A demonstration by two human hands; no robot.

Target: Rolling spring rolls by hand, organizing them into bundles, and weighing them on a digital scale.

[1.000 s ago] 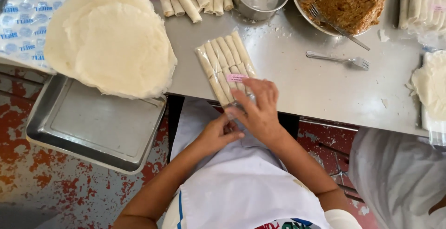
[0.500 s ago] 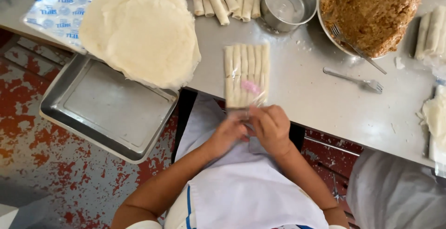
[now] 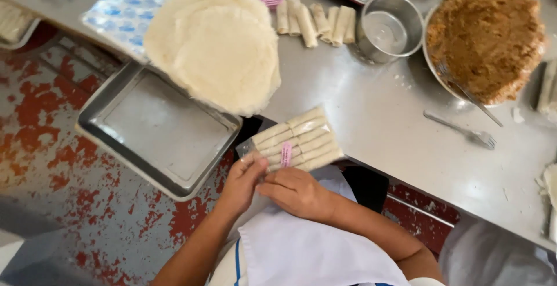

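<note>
I've pulled the pack of rolls (image 3: 297,142) off the table (image 3: 371,123) toward me; left hand (image 3: 242,180) and right hand (image 3: 297,192) both pinch its open end, so sealing looks underway.

At the near edge of the surface (image 3: 371,117) lies a bag of rolls (image 3: 299,141), with both hands just before it. Left of the bag a tray (image 3: 156,129) juts off the edge. Behind the tray sits a stack of wrappers (image 3: 217,48); right of that, loose rolls (image 3: 316,22), a cup (image 3: 390,27), then a bowl of filling (image 3: 487,39). A fork (image 3: 461,130) lies before the bowl.
</note>
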